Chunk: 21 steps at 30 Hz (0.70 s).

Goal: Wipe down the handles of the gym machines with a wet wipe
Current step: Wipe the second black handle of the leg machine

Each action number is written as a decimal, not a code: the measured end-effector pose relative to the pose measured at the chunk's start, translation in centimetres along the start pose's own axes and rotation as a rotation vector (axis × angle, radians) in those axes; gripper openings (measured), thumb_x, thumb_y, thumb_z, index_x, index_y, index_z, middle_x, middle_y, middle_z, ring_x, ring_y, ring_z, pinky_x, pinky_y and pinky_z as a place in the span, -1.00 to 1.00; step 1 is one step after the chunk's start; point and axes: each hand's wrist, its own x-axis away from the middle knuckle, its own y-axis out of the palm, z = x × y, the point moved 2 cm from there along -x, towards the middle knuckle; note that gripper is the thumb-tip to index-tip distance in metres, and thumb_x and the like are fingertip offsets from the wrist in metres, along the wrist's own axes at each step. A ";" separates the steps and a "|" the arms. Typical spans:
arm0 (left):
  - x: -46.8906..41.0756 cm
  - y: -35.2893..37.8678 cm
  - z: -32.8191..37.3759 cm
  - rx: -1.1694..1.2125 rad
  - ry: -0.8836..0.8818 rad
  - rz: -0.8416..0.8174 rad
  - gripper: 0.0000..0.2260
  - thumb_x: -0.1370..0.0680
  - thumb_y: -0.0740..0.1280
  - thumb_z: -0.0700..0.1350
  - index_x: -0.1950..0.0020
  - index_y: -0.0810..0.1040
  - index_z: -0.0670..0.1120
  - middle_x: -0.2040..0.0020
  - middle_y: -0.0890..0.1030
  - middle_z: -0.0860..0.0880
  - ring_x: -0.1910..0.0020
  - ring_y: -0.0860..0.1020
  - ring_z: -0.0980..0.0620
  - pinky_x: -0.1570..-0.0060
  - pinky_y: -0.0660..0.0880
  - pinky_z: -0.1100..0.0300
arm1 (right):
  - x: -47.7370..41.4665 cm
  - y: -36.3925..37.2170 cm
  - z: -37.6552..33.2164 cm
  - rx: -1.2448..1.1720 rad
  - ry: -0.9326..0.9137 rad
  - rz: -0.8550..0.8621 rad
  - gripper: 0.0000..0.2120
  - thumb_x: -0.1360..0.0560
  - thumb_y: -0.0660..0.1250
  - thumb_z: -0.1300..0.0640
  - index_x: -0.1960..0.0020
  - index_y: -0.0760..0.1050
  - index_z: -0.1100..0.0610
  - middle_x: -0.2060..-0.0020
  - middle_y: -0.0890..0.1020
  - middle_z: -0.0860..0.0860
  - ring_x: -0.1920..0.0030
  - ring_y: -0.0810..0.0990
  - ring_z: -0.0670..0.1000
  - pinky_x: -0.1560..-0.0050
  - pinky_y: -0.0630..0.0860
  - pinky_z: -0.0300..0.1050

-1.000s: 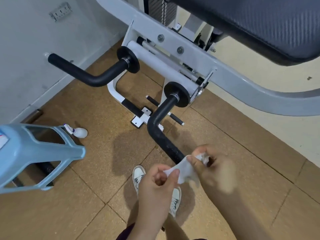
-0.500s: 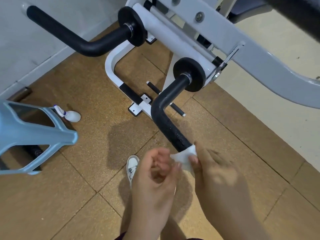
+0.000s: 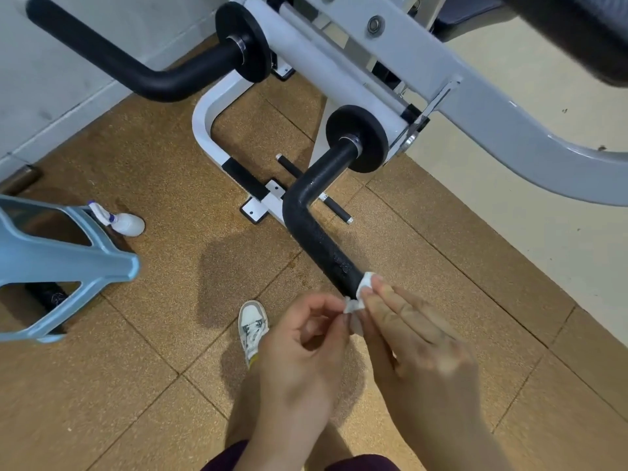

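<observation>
Wrapping the wet wipe (image 3: 365,283) fully round the near handle (image 3: 316,239) looks like the step in hand. It should go best if the cloth is spread wide first, so it covers the whole girth rather than 1 narrow strip. The right hand (image 3: 418,345), lower right of centre, lays straight fingers flat on the wipe and presses it against the handle's free end. The left hand (image 3: 302,351), just beside it at lower centre, has curled fingers and pinches the wipe's loose lower corner. A firm closed grasp, then a twisting stroke up toward the bend, would probably clean the pitted foam best.

The wipe is small, white and crumpled, mostly hidden under the fingertips. The handle is black and L-shaped, scuffed near its end, running from centre frame up to a black disc (image 3: 356,141). A 2nd handle (image 3: 136,69) sits at upper left, with neither hand on it.
</observation>
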 end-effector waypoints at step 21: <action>-1.5 -0.3 0.2 -0.474 0.485 0.077 -0.86 -0.49 0.36 -0.06 0.02 0.68 -0.02 0.12 0.62 0.17 0.16 0.58 0.29 0.18 0.52 0.41 | -3.3 -1.8 1.8 -0.153 -0.165 -0.220 -0.79 -0.51 0.34 0.05 0.06 0.70 0.14 0.00 0.68 -0.05 0.05 0.59 -0.04 0.12 0.56 -0.07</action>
